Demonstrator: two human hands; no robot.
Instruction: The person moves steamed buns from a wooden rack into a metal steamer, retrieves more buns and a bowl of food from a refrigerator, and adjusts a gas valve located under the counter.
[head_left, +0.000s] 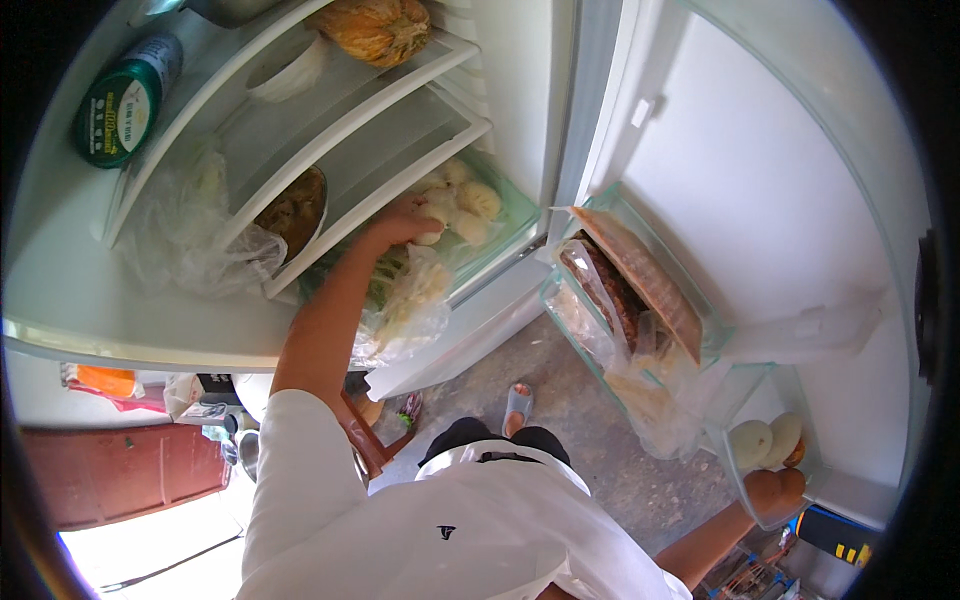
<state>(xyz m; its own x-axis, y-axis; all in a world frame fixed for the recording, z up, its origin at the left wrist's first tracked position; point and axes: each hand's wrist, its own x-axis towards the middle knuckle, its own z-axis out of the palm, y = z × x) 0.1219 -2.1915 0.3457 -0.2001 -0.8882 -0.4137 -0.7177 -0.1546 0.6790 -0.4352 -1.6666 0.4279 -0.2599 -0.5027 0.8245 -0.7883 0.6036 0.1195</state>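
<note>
My left hand (405, 222) reaches under the lower shelf into a clear greenish crisper drawer (517, 225). Its thumb and fingers close around one of several pale, round food pieces (478, 199), whose exact kind I cannot tell. Below this hand lies a leafy vegetable in a clear plastic bag (409, 300). Far to the right, my right hand (772, 491) is at the lower end of a clear door bin (731, 457), and its fingers are partly obscured by the bin wall. White oval, egg-like items (750, 444) sit in that bin.
The refrigerator door (765, 172) stands wide. Another door bin (709, 337) holds bagged food packs (637, 277). On the shelves are a pumpkin (375, 31), a white bowl (289, 71), a bowl of brown food (296, 210) and a green bottle (120, 112). A wooden stool (367, 435) stands below.
</note>
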